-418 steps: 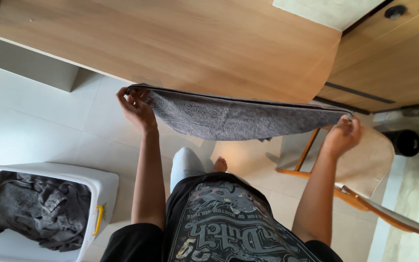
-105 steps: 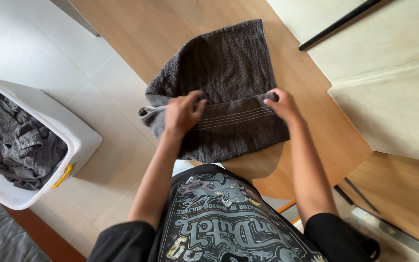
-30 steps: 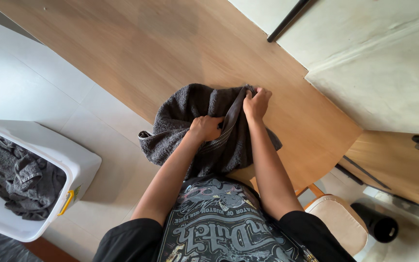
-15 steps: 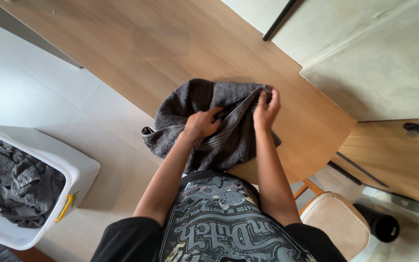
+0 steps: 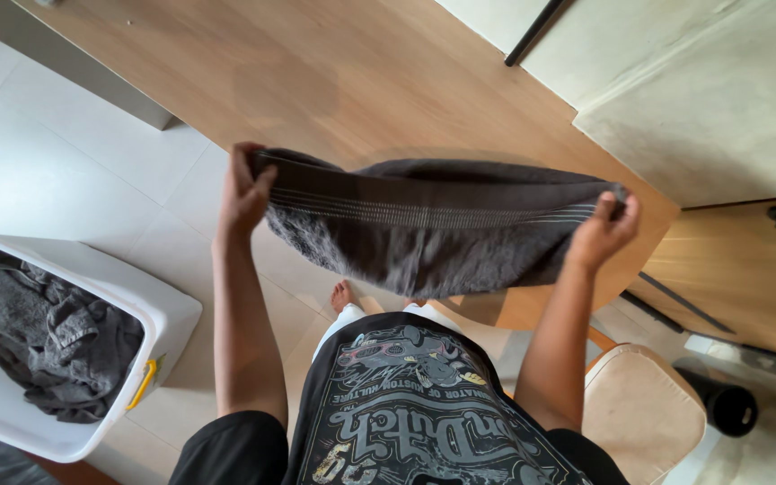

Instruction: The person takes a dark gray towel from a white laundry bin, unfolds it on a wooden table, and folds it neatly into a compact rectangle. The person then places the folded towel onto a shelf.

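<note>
A dark grey towel with pale woven stripes hangs stretched between my two hands, lifted just above the near edge of a wooden table. My left hand grips the towel's left end, thumb over the striped band. At the right end my right hand pinches the other corner. The towel sags in the middle, folded over lengthwise.
A white plastic laundry basket with a yellow latch stands on the tiled floor at lower left, holding more grey cloth. A cushioned wooden chair is at lower right, a black cylinder beyond it. Pale wall panels rise behind the table.
The towel was bunched on the table under both hands held close together; my hands have since spread wide apart and lifted it, pulling it out taut.
</note>
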